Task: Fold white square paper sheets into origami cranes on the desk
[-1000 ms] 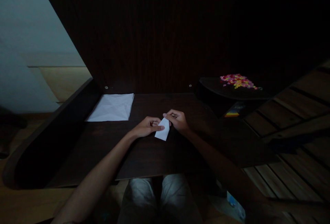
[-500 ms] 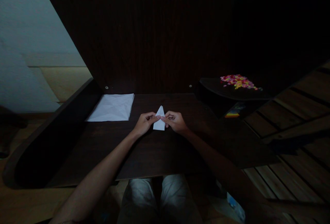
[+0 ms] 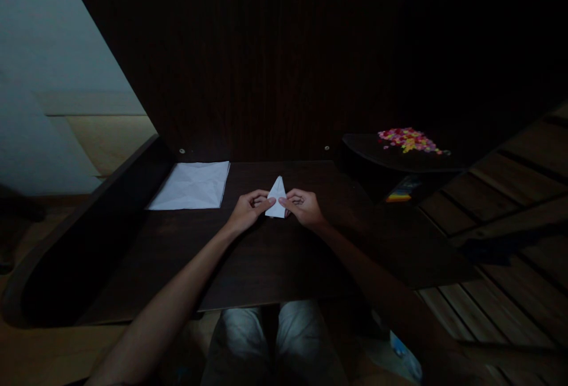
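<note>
1. Folded white paper (image 3: 277, 189), one piece. Narrow, pleated form, tapering to a point at the far end, with a straight near edge. Located over the middle of the desk (image 3: 275, 270), between the two hands. The visible faces are plain white.
2. Left hand (image 3: 247, 209). Thumb laid on the paper's upper face at its left edge, fingers curled beneath; closed in a light pinch on the paper.
3. Right hand (image 3: 305, 208). Matching pinch at the right edge: thumb on top, fingers bent behind, drawn together on the same paper. Thumb tips near each other, apart.
4. White sheets (image 3: 190, 185), stacked. Flat at the desk's far left; top sheet creased with crossing fold lines. Surface reads as plain paper.
5. Small shelf (image 3: 366, 146), dark, rounded front, right of the desk. Bears a heap of small pieces (image 3: 409, 139) in pink, red and yellow.
6. Packet (image 3: 399, 196), below the shelf. Yellow and orange band under a darker bluish part; any lettering too small and dim to read.
7. Blue-and-white item (image 3: 406, 356), low at right, beyond the desk edge. Markings, if printed, illegible in the gloom.
</note>
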`<state>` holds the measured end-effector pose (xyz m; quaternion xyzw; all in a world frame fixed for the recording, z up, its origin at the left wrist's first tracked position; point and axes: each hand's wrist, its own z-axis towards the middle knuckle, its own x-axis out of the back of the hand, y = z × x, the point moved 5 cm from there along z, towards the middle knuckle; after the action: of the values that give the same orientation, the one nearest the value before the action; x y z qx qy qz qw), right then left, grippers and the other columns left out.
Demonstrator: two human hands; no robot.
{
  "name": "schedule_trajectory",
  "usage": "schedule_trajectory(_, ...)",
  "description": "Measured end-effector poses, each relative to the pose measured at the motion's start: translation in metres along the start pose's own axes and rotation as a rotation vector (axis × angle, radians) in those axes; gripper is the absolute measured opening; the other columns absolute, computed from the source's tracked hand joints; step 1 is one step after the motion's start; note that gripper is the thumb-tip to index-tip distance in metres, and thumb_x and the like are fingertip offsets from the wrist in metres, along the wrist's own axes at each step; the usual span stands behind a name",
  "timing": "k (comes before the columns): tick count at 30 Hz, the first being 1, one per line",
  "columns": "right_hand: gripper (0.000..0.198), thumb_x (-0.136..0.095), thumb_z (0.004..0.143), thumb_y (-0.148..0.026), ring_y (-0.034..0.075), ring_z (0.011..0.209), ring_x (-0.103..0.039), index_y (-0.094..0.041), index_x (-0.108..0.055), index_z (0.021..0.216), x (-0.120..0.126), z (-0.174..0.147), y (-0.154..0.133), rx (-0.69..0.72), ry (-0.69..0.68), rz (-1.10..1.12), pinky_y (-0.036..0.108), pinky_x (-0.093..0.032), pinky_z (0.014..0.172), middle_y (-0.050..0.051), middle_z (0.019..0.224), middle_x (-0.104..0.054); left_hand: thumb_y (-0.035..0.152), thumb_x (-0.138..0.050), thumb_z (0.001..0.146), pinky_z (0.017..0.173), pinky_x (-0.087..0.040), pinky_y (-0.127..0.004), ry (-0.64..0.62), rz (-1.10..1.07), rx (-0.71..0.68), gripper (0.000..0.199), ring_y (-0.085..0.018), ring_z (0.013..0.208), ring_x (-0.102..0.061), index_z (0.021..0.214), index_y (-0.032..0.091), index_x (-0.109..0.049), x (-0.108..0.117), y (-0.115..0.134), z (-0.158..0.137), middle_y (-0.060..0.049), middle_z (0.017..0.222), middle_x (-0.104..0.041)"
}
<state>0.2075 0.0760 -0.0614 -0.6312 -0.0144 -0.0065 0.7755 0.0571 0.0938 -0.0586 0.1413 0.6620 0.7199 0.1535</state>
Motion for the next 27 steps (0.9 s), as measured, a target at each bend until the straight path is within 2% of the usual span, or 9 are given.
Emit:
schedule_trajectory(3,0.036,-0.075,0.060,-0.050,0.014,0.045,-0.059,-0.017,-0.060,0.065,0.002,0.002,0.002,-0.007,0.038,0.025,0.025,-0.048,0.044,0.001,0.054,-0.064,0.043,-0.075,0.065,0.061,-0.050,-0.027,-0.055,-0.014,0.034,0.037,-0.014,0.058,-0.062,0.084,0.012,-0.067,-0.003,-0.001,0.000,-0.003,0.071,-0.069)
schedule_trajectory(5,0.037,-0.075,0.059,-0.051,0.014,0.047,-0.060,-0.017,-0.061,0.065,0.002,0.003,0.004,-0.037,0.043,0.054,0.025,-0.049,0.045,0.002,0.056,-0.065,0.042,-0.076,0.063,0.060,-0.050,-0.027,-0.045,-0.006,0.023,0.036,-0.015,0.056,-0.062,0.080,0.012,-0.068,-0.001,-0.001,0.000,-0.004,0.071,-0.069)
schedule_trajectory(8,0.038,-0.074,0.060,-0.052,0.014,0.045,-0.059,-0.017,-0.060,0.063,-0.002,0.003,0.006,-0.077,-0.019,0.062,0.025,-0.050,0.044,0.000,0.053,-0.063,0.043,-0.076,0.063,0.058,-0.050,-0.027,-0.008,0.011,-0.010,0.035,-0.015,0.056,-0.063,0.078,0.012,-0.068,0.002,0.001,0.000,-0.004,0.068,-0.069)
schedule_trajectory(14,0.038,-0.070,0.068,-0.051,0.012,0.043,-0.057,-0.016,-0.059,0.058,-0.002,0.001,-0.001,0.018,-0.080,-0.003,0.024,-0.049,0.046,0.000,0.049,-0.060,0.041,-0.075,0.064,0.057,-0.049,-0.026,0.007,0.046,-0.022,0.031,-0.016,0.054,-0.063,0.073,0.012,-0.069,0.002,0.006,-0.002,-0.003,0.062,-0.069)
schedule_trajectory(16,0.038,-0.069,0.068,-0.051,0.012,0.045,-0.058,-0.016,-0.058,0.059,-0.003,0.001,0.000,0.010,-0.083,0.016,0.025,-0.050,0.046,0.000,0.050,-0.060,0.041,-0.076,0.064,0.058,-0.049,-0.026,0.005,0.056,-0.025,0.031,-0.017,0.055,-0.064,0.072,0.012,-0.070,0.002,0.006,-0.003,-0.003,0.060,-0.068)
schedule_trajectory(20,0.037,-0.073,0.064,-0.049,0.014,0.049,-0.062,-0.016,-0.060,0.076,-0.007,-0.001,0.006,-0.073,-0.119,0.093,0.027,-0.053,0.047,-0.001,0.059,-0.063,0.042,-0.075,0.066,0.059,-0.050,-0.027,0.042,0.040,-0.039,0.033,-0.018,0.058,-0.065,0.076,0.011,-0.071,0.007,0.001,-0.001,-0.005,0.065,-0.070)
schedule_trajectory(23,0.046,-0.076,0.062,-0.043,0.014,0.049,-0.063,-0.017,-0.056,0.095,-0.009,-0.002,0.005,-0.058,-0.128,0.114,0.027,-0.054,0.047,-0.002,0.061,-0.064,0.042,-0.074,0.067,0.062,-0.051,-0.028,0.087,0.017,-0.049,0.035,-0.018,0.062,-0.066,0.083,0.011,-0.072,0.012,-0.004,0.002,-0.006,0.071,-0.071)
schedule_trajectory(25,0.053,-0.075,0.064,-0.040,0.013,0.047,-0.061,-0.017,-0.053,0.108,-0.007,-0.001,0.002,-0.019,-0.114,0.115,0.025,-0.053,0.047,-0.002,0.060,-0.065,0.040,-0.074,0.067,0.065,-0.052,-0.028,0.094,-0.008,-0.055,0.040,-0.018,0.066,-0.067,0.093,0.010,-0.070,0.013,-0.005,0.004,-0.007,0.078,-0.072)
schedule_trajectory(27,0.060,-0.074,0.067,-0.037,0.011,0.046,-0.060,-0.017,-0.050,0.118,-0.005,-0.001,0.000,0.012,-0.095,0.104,0.024,-0.052,0.047,-0.003,0.060,-0.065,0.035,-0.076,0.066,0.069,-0.052,-0.029,0.080,-0.050,-0.071,0.053,-0.017,0.069,-0.066,0.111,0.010,-0.065,0.011,-0.004,0.004,-0.008,0.085,-0.072)
